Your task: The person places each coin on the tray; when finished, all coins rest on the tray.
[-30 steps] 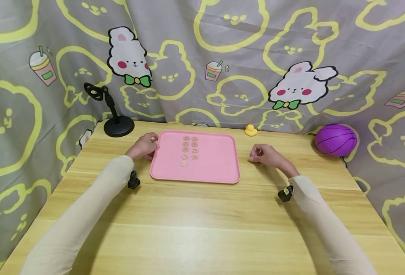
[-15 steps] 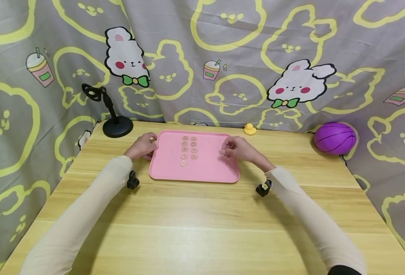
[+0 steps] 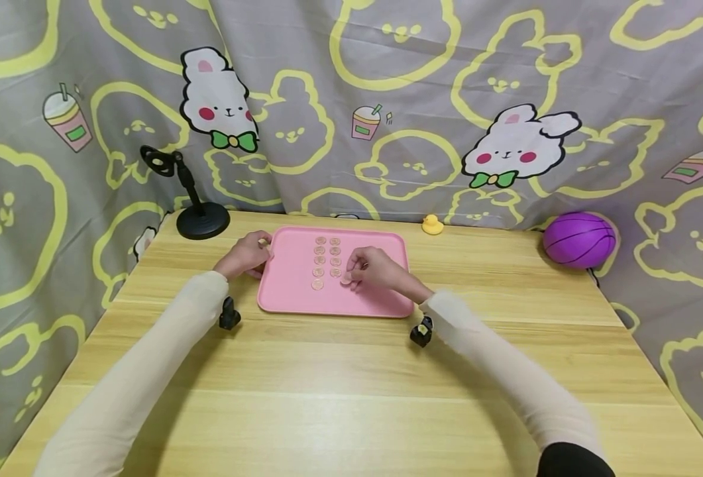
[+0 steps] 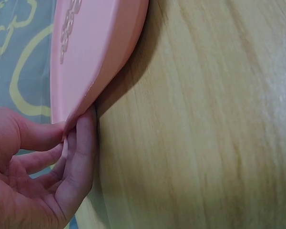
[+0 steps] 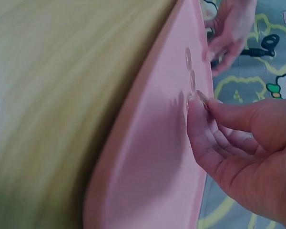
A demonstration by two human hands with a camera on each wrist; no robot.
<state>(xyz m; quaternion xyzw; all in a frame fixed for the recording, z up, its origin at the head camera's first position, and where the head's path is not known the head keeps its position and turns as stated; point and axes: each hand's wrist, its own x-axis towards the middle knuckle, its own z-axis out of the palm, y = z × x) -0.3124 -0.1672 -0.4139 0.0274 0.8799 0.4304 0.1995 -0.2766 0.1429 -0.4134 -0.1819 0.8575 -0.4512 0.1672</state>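
A pink tray (image 3: 291,295) lies on the wooden table with two columns of coins (image 3: 318,272) on it, the left column one longer. My left hand (image 3: 247,254) pinches the tray's left rim; in the left wrist view the thumb (image 4: 43,136) is on the inside and the fingers are on the outside. Over the tray, my right hand (image 3: 374,270) pinches a coin (image 3: 346,279) between thumb and fingertips, close by the lower end of the right column. The right wrist view shows this coin (image 5: 203,98) edge-on, with the other fingers curled below.
A black stand (image 3: 203,220) with a round base is at the back left of the table (image 3: 327,384). A yellow rubber duck (image 3: 432,224) sits behind the tray, and a purple ball (image 3: 579,240) is at the right. A patterned curtain (image 3: 303,40) hangs along the back.
My right hand has moved left from the table beside the tray to over the tray, carrying a coin to the columns. My left hand has stayed on the rim.
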